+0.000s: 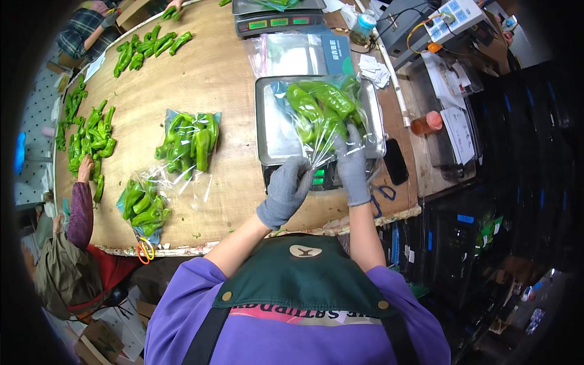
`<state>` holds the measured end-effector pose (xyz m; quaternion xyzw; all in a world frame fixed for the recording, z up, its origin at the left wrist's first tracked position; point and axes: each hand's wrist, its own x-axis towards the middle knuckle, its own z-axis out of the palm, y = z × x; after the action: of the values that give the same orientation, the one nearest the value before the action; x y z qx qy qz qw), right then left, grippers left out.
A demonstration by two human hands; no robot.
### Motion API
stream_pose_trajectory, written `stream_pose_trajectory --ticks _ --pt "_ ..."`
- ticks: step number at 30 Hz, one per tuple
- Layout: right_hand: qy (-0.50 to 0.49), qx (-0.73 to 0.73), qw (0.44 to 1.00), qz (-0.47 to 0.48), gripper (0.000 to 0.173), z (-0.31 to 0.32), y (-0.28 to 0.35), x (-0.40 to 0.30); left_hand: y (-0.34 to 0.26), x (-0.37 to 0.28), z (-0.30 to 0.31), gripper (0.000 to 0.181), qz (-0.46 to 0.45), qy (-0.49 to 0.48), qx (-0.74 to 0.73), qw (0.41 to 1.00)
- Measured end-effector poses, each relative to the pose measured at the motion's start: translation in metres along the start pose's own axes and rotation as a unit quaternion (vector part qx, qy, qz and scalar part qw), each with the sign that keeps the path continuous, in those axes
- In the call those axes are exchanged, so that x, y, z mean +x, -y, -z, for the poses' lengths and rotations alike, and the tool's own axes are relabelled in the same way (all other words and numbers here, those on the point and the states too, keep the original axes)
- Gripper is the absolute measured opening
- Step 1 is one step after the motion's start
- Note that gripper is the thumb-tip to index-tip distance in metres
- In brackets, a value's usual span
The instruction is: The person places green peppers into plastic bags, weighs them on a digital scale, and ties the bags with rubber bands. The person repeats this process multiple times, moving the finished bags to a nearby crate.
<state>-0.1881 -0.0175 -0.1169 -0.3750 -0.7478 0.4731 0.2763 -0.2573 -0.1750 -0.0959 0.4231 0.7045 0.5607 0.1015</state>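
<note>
A clear plastic bag of green peppers (326,107) lies on the steel pan (273,141) of a digital scale, its mouth towards me. My left hand (287,189), in a grey knit glove, pinches the gathered plastic at the bag's near edge. My right hand (353,169), gloved alike, reaches up along the bag's right side with its fingers against the peppers. Plastic partly covers those fingers, so I cannot tell whether they grip. Between my hands, the scale's lit green display (318,176) shows.
Two bagged lots of peppers (187,143) (143,207) lie left, near orange-handled scissors (145,250). Loose peppers (91,137) line the far-left edge, where a co-worker's hand (85,169) touches them. A phone (396,162) and blue-handled scissors (383,196) lie right. Behind are flat bags (294,54) and another scale (278,23).
</note>
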Motion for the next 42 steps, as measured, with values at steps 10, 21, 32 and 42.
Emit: stream_pose_trajectory --ticks 10,21,32,42 --pt "0.065 -0.311 0.918 0.237 0.052 0.005 0.012 0.035 0.007 -0.017 0.007 0.024 -0.033 0.004 -0.004 0.999" --pt "-0.016 -0.273 0.939 0.209 0.057 0.071 -0.005 -0.021 0.005 -0.045 0.01 0.023 0.087 -0.086 -0.015 0.992" --pt "0.031 -0.082 0.985 0.149 0.022 0.131 0.078 0.089 -0.04 0.084 0.088 0.028 0.067 -0.038 -0.027 0.997" --pt "0.136 -0.309 0.935 0.108 0.024 0.159 0.19 0.118 -0.051 0.209 0.157 0.028 -0.043 0.23 -0.019 0.972"
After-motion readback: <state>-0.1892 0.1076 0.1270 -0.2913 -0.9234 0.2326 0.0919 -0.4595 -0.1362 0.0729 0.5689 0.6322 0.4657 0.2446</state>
